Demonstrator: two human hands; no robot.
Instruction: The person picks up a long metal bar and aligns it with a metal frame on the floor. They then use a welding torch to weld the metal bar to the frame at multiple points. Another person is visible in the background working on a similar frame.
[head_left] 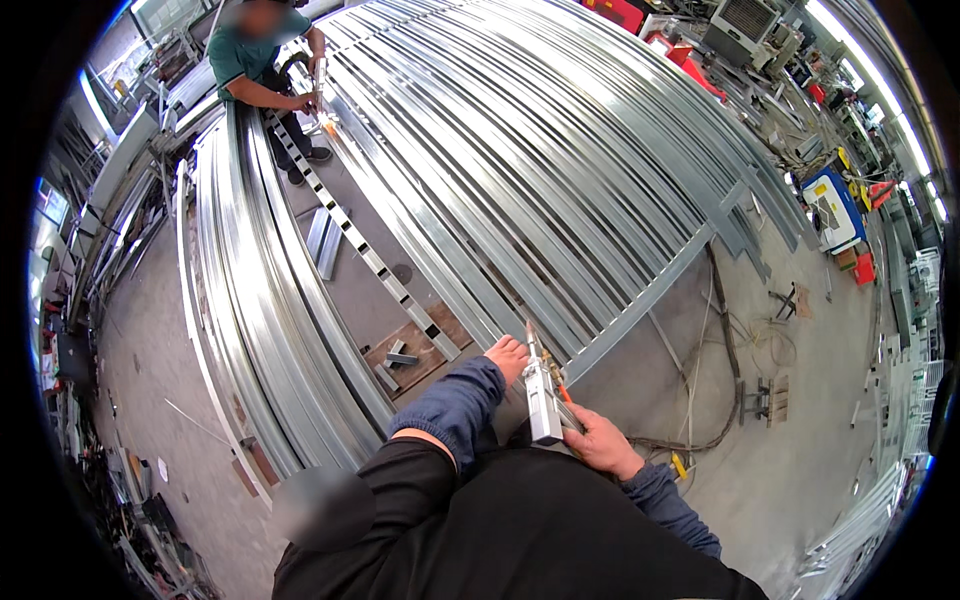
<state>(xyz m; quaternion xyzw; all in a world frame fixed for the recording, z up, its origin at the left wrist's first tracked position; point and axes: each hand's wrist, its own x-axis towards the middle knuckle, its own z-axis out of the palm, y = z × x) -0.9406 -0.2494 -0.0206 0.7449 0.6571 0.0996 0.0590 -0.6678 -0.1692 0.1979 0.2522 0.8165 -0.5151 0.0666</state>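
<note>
My right hand (603,443) is wrapped round the grip of a silver-white welding gun (543,403). The gun has a boxy body, an orange part at its side and a pointed copper-coloured nozzle that points away from me. Its tip sits over the near end of a frame of long galvanized steel profiles (590,180). Beside the front of the gun is my left hand (508,360), its fingers curled together at the near edge of the steel; what they grip is hidden. A dark cable (690,440) lies on the floor to the right of my right hand.
At the far left a co-worker (250,65) bends over the frame, with a bright spark at their tool. More long profiles (260,290) lie to my left, and a slotted bar (360,245) runs between. Short offcuts (400,357) rest on boards. A blue-white machine (832,210) stands right.
</note>
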